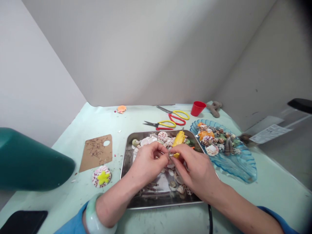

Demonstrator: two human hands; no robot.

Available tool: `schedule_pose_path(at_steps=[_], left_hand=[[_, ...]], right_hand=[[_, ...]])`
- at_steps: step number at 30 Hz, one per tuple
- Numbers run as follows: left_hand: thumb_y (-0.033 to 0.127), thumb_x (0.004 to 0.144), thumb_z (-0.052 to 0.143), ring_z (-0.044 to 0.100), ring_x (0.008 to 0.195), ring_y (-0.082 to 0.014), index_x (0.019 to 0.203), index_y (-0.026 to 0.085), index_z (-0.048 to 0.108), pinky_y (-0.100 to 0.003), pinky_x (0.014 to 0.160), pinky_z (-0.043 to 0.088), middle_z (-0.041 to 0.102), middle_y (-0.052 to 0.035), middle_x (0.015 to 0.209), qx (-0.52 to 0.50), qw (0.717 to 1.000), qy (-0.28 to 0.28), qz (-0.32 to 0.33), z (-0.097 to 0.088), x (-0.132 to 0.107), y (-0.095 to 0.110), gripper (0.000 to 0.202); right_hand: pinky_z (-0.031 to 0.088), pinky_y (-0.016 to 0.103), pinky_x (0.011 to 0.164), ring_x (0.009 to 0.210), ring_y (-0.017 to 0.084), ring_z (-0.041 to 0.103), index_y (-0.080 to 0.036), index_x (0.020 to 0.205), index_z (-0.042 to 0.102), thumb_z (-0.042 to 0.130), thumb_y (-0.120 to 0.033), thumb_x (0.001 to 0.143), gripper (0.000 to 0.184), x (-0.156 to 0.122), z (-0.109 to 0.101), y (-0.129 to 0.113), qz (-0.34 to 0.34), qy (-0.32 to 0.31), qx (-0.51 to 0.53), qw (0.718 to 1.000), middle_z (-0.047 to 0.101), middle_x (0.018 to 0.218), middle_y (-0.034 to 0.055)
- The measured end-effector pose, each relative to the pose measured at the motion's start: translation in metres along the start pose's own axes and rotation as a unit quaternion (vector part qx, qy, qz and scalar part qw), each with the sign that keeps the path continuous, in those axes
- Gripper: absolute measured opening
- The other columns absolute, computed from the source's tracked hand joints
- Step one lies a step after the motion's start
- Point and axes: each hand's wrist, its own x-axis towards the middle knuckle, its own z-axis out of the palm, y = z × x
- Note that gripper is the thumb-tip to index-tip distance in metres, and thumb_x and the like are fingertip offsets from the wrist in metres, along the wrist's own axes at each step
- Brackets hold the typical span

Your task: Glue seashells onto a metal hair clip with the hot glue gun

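Both my hands meet over a steel tray (pixel 126 156) that holds several seashells (pixel 156 139). My left hand (pixel 146 161) is closed in a pinch on a small object I cannot make out. Fingertip to fingertip with it, my right hand (pixel 192 167) is also pinched on that small thing. A yellow tool (pixel 179 139) lies in the tray just beyond my fingers. A pale bangle (pixel 94 216) circles my left wrist.
A blue glass dish (pixel 241 162) of shells sits right of the tray. Two yellow-handled scissors (pixel 170 118), a red cup (pixel 197 108), a brown card (pixel 96 152), a shell with a yellow flower (pixel 101 176), a teal object (pixel 29 161) at left and a black phone (pixel 23 221).
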Motion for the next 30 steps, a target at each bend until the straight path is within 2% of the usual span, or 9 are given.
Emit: schedule_pose_path(at_steps=[5,9,17,30], left_hand=[[0.019,0.066,0.053,0.057,0.054,-0.0125,0.073,0.018,0.057,-0.022,0.051,0.044,0.060,0.0004,0.059,0.014,1.000,0.008,-0.004,0.0003,0.0004,-0.0004,0.008],[0.019,0.065,0.053,0.056,0.053,-0.0121,0.072,0.018,0.055,-0.022,0.051,0.044,0.058,0.0018,0.058,0.009,1.000,0.003,-0.018,0.0004,0.0007,-0.0002,0.008],[0.019,0.065,0.052,0.054,0.049,-0.0109,0.074,0.019,0.052,-0.023,0.052,0.044,0.057,0.0031,0.053,-0.047,0.998,-0.021,-0.044,0.0003,-0.0004,0.0018,0.009],[0.017,0.062,0.052,0.051,0.050,-0.0098,0.070,0.017,0.052,-0.021,0.050,0.039,0.055,0.0032,0.053,-0.049,0.998,-0.028,-0.041,-0.0006,-0.0017,0.0053,0.009]], right_hand=[[0.039,0.025,0.059,0.064,0.013,0.055,-0.019,0.098,0.054,0.045,-0.013,0.087,0.015,0.0009,-0.0003,-0.0003,-0.006,-0.017,0.009,1.000,0.060,0.080,0.0013],[0.037,0.024,0.058,0.060,0.012,0.053,-0.019,0.095,0.053,0.047,-0.014,0.087,0.012,0.0009,0.0000,-0.0006,-0.006,-0.006,0.010,1.000,0.059,0.077,0.0003],[0.037,0.023,0.061,0.064,0.012,0.053,-0.021,0.097,0.052,0.048,-0.013,0.087,0.013,-0.0001,-0.0005,0.0004,-0.010,0.000,0.026,1.000,0.058,0.079,-0.0009],[0.037,0.023,0.060,0.062,0.011,0.053,-0.021,0.096,0.052,0.049,-0.013,0.087,0.013,0.0009,0.0007,0.0009,-0.016,0.007,0.027,0.999,0.058,0.077,-0.0017]])
